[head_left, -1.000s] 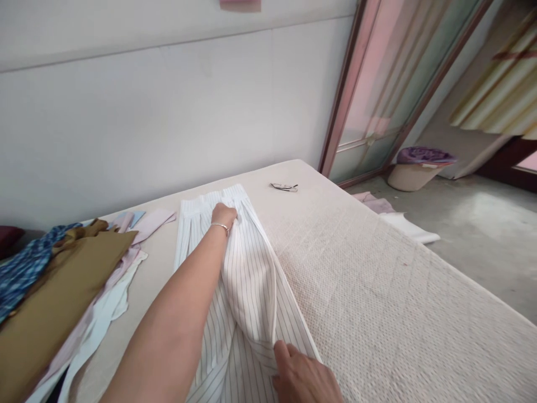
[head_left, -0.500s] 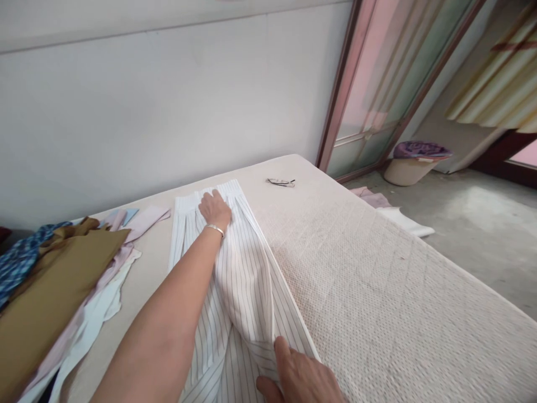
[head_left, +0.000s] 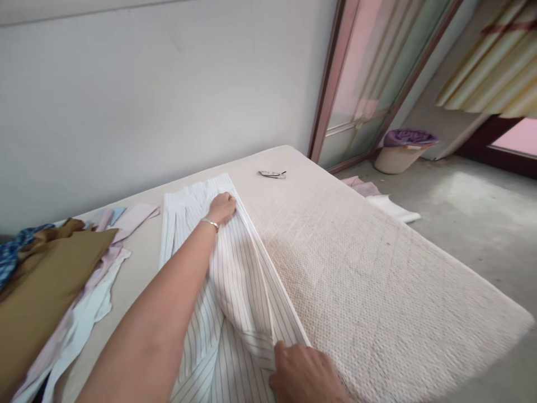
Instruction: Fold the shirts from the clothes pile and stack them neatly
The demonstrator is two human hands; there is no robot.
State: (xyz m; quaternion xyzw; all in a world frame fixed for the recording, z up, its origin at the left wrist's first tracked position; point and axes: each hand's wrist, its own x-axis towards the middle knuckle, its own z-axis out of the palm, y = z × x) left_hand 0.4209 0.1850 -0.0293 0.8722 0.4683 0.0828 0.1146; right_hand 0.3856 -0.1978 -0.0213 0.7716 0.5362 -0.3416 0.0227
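White trousers with thin dark stripes (head_left: 239, 263) lie lengthwise on the mattress (head_left: 377, 280), their waistband at the far end. My left hand (head_left: 222, 208), with a bracelet at the wrist, has its fingers closed on the cloth near the right side, just below the waistband. Lower down, at the near right edge, my right hand (head_left: 308, 374) pinches the striped fabric; part of its grip is hidden. Between both hands the cloth bulges in a loose fold. The near end of the trousers runs out of view.
Folded garments, with a brown one (head_left: 54, 285) on top, are piled at the left. Eyeglasses (head_left: 272, 174) rest near the far corner. A wall (head_left: 168, 101) borders the far side. On the floor stand a lined bin (head_left: 398, 159) and pale cloth (head_left: 392, 207).
My left hand has moved right across the trousers, from near the middle to their right side, and its fingers have closed on the cloth. My right hand stays at the near edge.
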